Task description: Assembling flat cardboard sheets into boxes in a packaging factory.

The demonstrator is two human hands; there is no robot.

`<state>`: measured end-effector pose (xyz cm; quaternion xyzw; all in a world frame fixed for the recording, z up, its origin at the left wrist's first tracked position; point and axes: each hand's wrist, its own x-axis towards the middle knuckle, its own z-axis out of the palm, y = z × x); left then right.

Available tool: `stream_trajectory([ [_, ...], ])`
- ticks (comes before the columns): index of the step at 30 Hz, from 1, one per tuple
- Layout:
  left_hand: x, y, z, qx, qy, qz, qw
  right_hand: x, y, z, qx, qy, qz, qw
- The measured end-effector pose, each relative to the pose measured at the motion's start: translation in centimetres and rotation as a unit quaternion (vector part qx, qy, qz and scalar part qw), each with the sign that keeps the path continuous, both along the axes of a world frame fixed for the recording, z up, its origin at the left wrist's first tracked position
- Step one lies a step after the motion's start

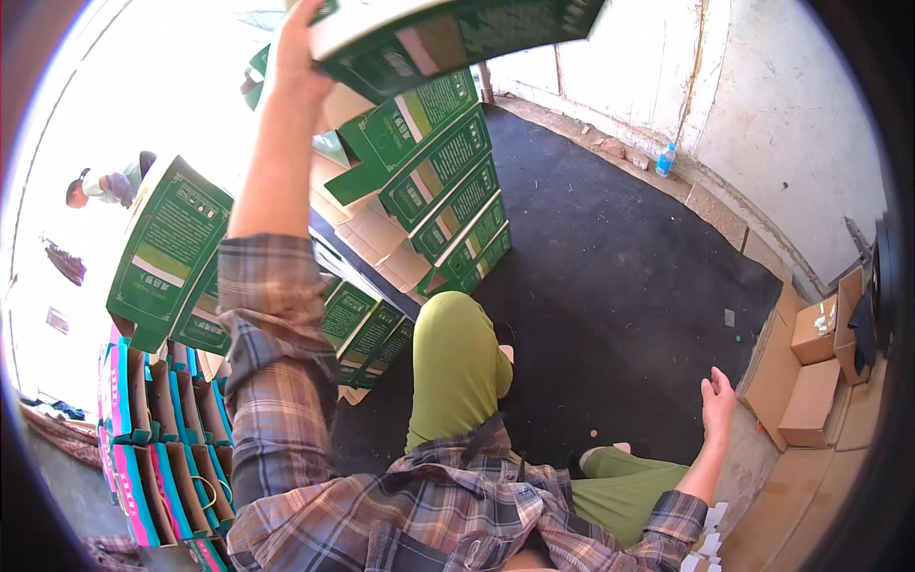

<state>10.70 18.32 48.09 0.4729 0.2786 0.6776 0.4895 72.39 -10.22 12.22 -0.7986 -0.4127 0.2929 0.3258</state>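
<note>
Your left hand (297, 48) is raised far overhead, fingers gripping the edge of a green carton (448, 33) above the leaning stack of cartons (448, 191) (tilted, so easily reached). Your right hand (717, 400) hovers near, fingers loosely spread, empty.

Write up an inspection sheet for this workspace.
Surface: dark floor mat, bare at centre.
Job's things: green carton raised overhead; stack of green cartons beneath.
Clutter: pink and blue cartons at left; brown boxes at right; water bottle by wall.
Hands: left hand on the raised carton; right hand open, empty.
Cables: nothing seen.
Surroundings: white wall; another person far left.
</note>
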Motion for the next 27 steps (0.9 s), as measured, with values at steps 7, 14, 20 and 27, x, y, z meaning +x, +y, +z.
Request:
stream_trajectory([
  [7, -11.6, 4.7, -1.8, -0.192, -0.113, 0.205, 0.953, -0.8, 1.1, -1.9, -0.028, 0.003, 0.045, 0.999],
  [14, -15.8, 4.9, -4.0, -0.268, -0.197, 0.268, 0.904, -1.2, 0.9, -1.0, -0.06, -0.004, 0.058, 0.997],
  [20, -16.1, 5.8, -5.1, -0.279, -0.203, 0.281, 0.896, -2.4, 0.5, 0.0, -0.081, -0.035, 0.066, 0.994],
  [27, -19.6, 5.8, -8.4, -0.17, 0.191, 0.35, 0.901, -3.0, -1.3, 0.6, -0.086, -0.054, 0.11, 0.989],
])
